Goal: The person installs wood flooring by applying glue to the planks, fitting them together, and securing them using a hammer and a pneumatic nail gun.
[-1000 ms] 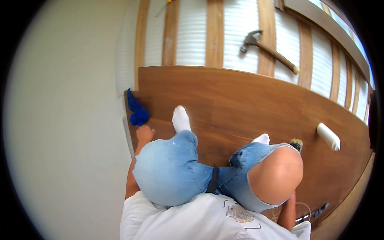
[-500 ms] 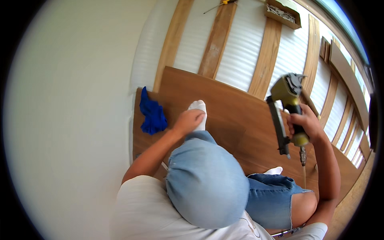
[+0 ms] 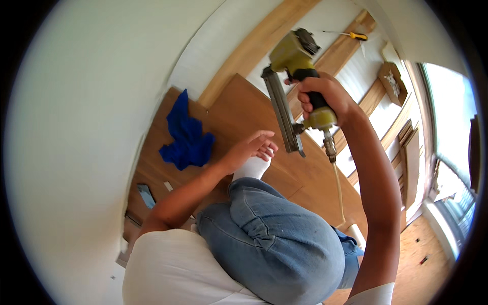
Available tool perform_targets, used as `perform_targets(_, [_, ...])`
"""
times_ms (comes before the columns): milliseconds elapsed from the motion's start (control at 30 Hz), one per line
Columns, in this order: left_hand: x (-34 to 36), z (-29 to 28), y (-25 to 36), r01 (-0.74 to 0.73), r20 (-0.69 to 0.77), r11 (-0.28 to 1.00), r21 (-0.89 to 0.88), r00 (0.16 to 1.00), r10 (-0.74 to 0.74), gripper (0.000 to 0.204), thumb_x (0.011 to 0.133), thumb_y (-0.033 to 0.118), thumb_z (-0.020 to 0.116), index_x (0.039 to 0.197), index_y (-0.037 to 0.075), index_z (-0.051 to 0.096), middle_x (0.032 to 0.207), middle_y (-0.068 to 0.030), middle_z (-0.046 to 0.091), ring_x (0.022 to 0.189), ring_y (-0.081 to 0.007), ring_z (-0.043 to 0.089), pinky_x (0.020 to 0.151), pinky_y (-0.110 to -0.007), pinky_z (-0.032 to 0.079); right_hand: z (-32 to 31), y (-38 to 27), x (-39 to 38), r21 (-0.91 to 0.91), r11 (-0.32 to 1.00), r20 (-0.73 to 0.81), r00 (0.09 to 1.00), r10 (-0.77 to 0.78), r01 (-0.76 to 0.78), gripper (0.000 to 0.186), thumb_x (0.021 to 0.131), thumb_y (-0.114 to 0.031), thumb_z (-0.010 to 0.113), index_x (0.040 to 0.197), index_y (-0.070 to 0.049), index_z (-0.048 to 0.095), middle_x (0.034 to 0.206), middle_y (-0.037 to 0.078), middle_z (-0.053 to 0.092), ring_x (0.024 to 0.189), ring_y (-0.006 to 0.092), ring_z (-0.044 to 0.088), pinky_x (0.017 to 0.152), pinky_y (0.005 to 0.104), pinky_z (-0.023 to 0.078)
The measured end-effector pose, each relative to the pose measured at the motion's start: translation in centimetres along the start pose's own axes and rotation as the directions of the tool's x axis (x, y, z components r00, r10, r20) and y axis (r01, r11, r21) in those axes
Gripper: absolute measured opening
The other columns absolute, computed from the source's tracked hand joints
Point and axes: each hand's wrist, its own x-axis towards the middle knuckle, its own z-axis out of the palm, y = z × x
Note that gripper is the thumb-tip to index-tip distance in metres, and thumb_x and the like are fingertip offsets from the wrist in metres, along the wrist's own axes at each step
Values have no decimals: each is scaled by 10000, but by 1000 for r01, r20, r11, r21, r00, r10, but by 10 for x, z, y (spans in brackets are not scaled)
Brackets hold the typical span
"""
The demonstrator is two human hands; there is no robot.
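My right hand (image 3: 325,96) is wrapped round the black grip of an olive and black air nailer (image 3: 300,66), held up in front of me. A pale air hose (image 3: 339,198) runs down from the metal fitting at the grip's lower end. My left hand (image 3: 249,151) hangs over my white-socked foot (image 3: 254,168), its fingers stretched and apart, holding nothing. Beneath my foot lie brown wood floor planks (image 3: 231,109). A crumpled blue cloth (image 3: 185,134) rests on the planks to the left of my left hand.
A white wall (image 3: 86,152) stands close on my left. Past the planks, wooden battens (image 3: 254,48) cross white sheeting. A yellow-handled screwdriver (image 3: 356,36) and a cardboard box of small white pieces (image 3: 392,84) lie farther off. Loose planks (image 3: 410,162) are stacked at right, near a window (image 3: 450,101).
The air nailer in my right hand has moved left and up, nearer my left hand. My left hand has lifted and its fingers have spread. The view has turned, showing the window.
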Motion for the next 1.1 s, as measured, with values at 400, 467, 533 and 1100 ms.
perform_targets(400, [28,-95,142,-623,-422,711,324,578,699,512,1103,407,440,1378,8,605,1286,-84,658,1194,-167,577,1073,-334,419,100,-36,123,-633,763,241,902,359,-134,189,829,-178,642,794,0,588,636,84,585,523,189,616,501,348,537])
perform_targets(467, [32,-95,158,-599,-388,750,281,644,660,522,1101,431,433,1380,30,617,1297,-59,655,1190,-163,576,1071,-332,411,97,-33,132,-661,728,208,887,412,-184,236,854,-163,650,997,16,593,674,47,562,540,133,582,528,352,572])
perform_targets(533, [33,-90,166,-553,-374,792,258,699,609,516,1097,444,435,1368,53,634,1289,-40,658,1183,-158,576,1064,-328,408,103,-35,133,-670,710,184,879,440,-215,241,852,-165,653,1009,11,608,672,38,563,547,129,582,533,345,572])
perform_targets(1100, [42,-96,164,-662,-362,676,325,573,735,369,1061,283,457,1166,40,714,1068,-29,684,1002,-139,614,921,-297,477,137,-59,131,-886,453,96,916,389,-100,231,767,-224,671,684,-22,593,626,67,581,519,169,593,506,329,536])
